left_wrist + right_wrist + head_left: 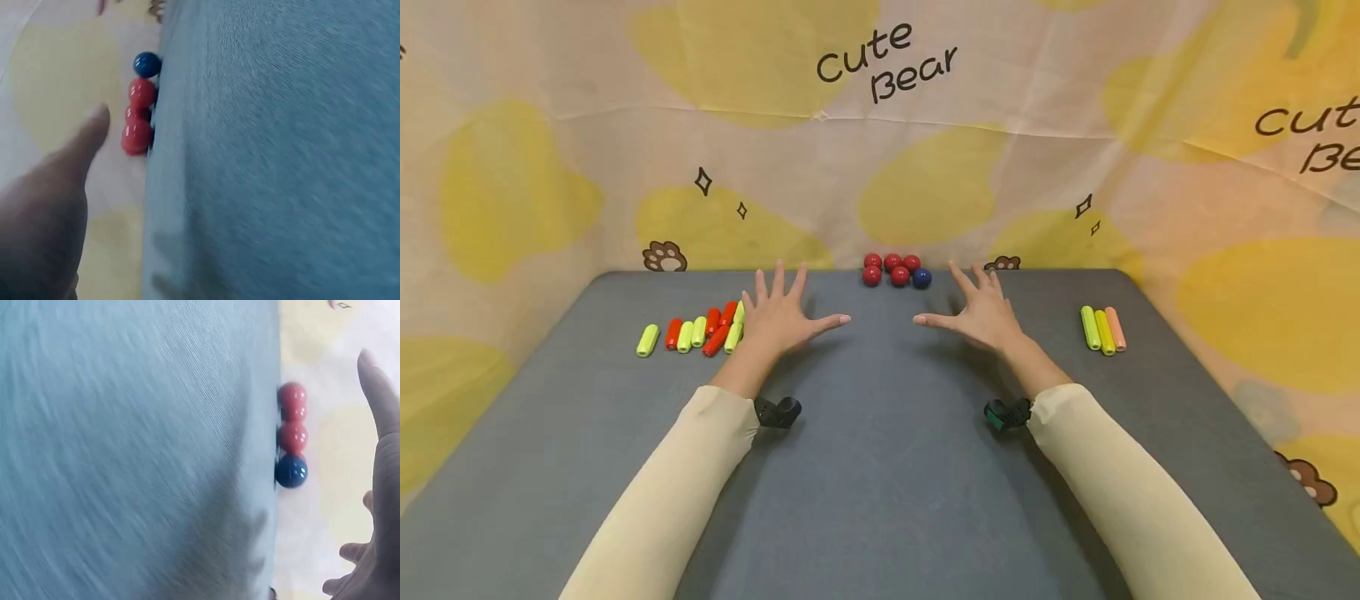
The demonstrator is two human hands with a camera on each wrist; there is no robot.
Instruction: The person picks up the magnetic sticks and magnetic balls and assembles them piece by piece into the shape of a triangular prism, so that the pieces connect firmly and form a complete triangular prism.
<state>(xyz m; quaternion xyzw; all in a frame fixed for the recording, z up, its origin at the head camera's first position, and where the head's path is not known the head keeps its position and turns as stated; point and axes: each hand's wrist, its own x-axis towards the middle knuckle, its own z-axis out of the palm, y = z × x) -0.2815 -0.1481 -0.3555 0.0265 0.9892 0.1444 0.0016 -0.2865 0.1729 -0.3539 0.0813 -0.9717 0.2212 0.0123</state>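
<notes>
My left hand [778, 318] is held over the grey table with its fingers spread and thumb pointing inward. Nothing is in it. Just to its left, partly covered by it, lie several short red tubes [673, 334] and lime-green tubes [685, 337]. Mirroring it, my right hand [987, 317] also has spread fingers, its thumb turned toward the left one, and holds nothing. Between and beyond the hands, several shiny red balls [899, 276] and one dark blue ball [922, 278] sit in two rows at the far edge. Both wrist views show the blue ball [147, 64] [291, 471] at one end of the group.
At the right of the grey table [865, 467] stand a lime-green tube [1091, 327], a yellow tube [1105, 332] and a peach tube [1116, 328], side by side. One lime-green tube [647, 341] lies apart at far left. A printed cloth [760, 150] hangs behind the table.
</notes>
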